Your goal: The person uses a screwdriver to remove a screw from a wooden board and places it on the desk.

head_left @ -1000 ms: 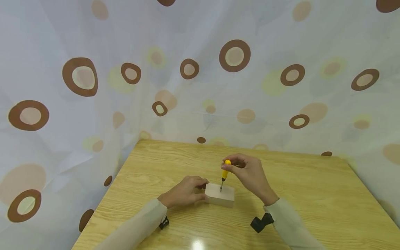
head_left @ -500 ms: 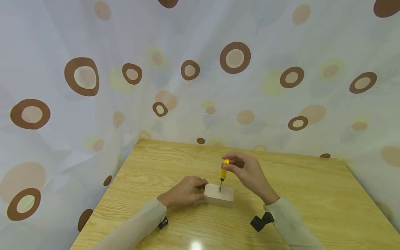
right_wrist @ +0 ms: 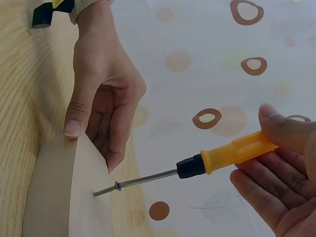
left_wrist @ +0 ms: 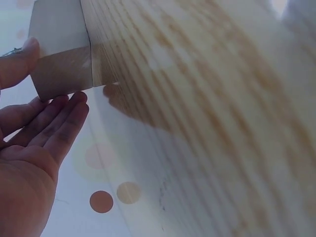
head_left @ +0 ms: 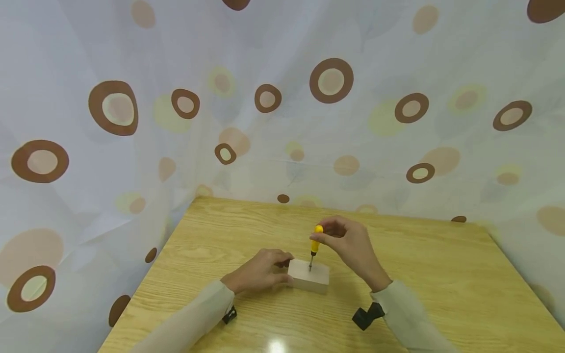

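A pale wooden block (head_left: 308, 283) lies on the table, its left end held between the thumb and fingers of my left hand (head_left: 259, 272). My right hand (head_left: 353, 246) pinches the yellow handle of a screwdriver (head_left: 315, 244) between thumb and fingers, the tool leaning slightly over the block. In the right wrist view, the screwdriver's tip meets the head of a screw (right_wrist: 104, 190). The screw's point is at the block's top face and much of its thread shows. In the left wrist view, the thumb lies on one side of the block (left_wrist: 64, 74), the fingertips on the opposite side.
The wood-grain table (head_left: 220, 225) is bordered at the back and sides by a white sheet (head_left: 273, 132) with brown and beige circles. Black wrist mounts (head_left: 368, 316) sit on both of the person's sleeves. A bright light reflection shows near the table's front.
The right thumb and fingers have shifted slightly around the screwdriver's handle. The left hand still holds the block in the same place, and the screw stays at the same spot on it.
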`<state>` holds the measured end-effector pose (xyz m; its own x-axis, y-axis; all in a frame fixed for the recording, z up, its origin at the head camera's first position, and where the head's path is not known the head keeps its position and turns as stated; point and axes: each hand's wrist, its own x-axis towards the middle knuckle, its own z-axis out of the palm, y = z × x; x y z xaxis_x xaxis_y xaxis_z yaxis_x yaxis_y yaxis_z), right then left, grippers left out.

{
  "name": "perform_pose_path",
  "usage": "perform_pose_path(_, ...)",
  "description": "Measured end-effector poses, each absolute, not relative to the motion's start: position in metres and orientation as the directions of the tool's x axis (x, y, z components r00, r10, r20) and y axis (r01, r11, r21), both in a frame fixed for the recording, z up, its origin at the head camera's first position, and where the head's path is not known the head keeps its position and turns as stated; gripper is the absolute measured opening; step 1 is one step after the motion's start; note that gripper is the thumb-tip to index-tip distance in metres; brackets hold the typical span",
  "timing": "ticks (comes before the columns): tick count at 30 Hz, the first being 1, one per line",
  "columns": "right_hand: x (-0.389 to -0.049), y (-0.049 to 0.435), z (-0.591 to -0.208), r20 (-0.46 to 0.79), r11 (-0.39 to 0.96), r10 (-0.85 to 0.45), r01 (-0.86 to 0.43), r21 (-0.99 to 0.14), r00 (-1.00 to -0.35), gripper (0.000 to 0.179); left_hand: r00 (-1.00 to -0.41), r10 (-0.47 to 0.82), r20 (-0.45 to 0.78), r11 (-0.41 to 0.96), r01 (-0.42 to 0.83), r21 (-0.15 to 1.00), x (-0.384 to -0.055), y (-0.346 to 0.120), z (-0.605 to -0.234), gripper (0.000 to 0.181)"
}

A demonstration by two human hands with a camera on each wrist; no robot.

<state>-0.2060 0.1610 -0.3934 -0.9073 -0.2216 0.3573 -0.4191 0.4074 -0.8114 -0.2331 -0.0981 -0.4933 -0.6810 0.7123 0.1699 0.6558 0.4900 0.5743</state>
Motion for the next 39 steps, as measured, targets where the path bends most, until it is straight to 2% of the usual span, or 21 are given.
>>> perform_pose_path(4, -0.2039, 0.1633, -0.3924, 0.347, 0.386, -0.203, -0.401, -0.831, -0.915, 0.022, -0.677, 0.715, 0.174, 0.484, 0.659, 0.575, -0.2339, -0.0976, -0.4945, 0.049)
perform_pose_path(12, -0.2045, 0.1644, -0.3869, 0.313, 0.326, -0.354, -0.430, -0.842, -0.882, 0.019, -0.682, 0.712, 0.165, 0.494, 0.655, 0.572, -0.2345, -0.0980, -0.4944, 0.044)
perform_pose_path(19, -0.2048, 0.1633, -0.3887, 0.321, 0.408, -0.288, -0.419, -0.811, -0.902, 0.021, -0.677, 0.717, 0.166, 0.493, 0.661, 0.565, -0.2338, -0.0969, -0.4930, 0.043)
perform_pose_path(23, -0.2047, 0.1650, -0.3859, 0.292, 0.397, -0.317, -0.406, -0.823, -0.902, 0.013, -0.679, 0.715, 0.165, 0.495, 0.659, 0.566, -0.2339, -0.0967, -0.4930, 0.041)
perform_pose_path(28, -0.2041, 0.1645, -0.3844, 0.277, 0.390, -0.354, -0.410, -0.824, -0.893, 0.017, -0.684, 0.712, 0.158, 0.496, 0.649, 0.577, -0.2338, -0.0977, -0.4929, 0.042)
perform_pose_path(34, -0.2028, 0.1596, -0.3890, 0.332, 0.373, -0.307, -0.434, -0.820, -0.892, 0.027, -0.687, 0.710, 0.157, 0.497, 0.646, 0.579, -0.2332, -0.0979, -0.4920, 0.045)
perform_pose_path(39, -0.2028, 0.1595, -0.3889, 0.382, 0.408, -0.286, -0.473, -0.781, -0.879, 0.020, -0.690, 0.707, 0.154, 0.504, 0.645, 0.574, -0.2328, -0.0978, -0.4910, 0.044)
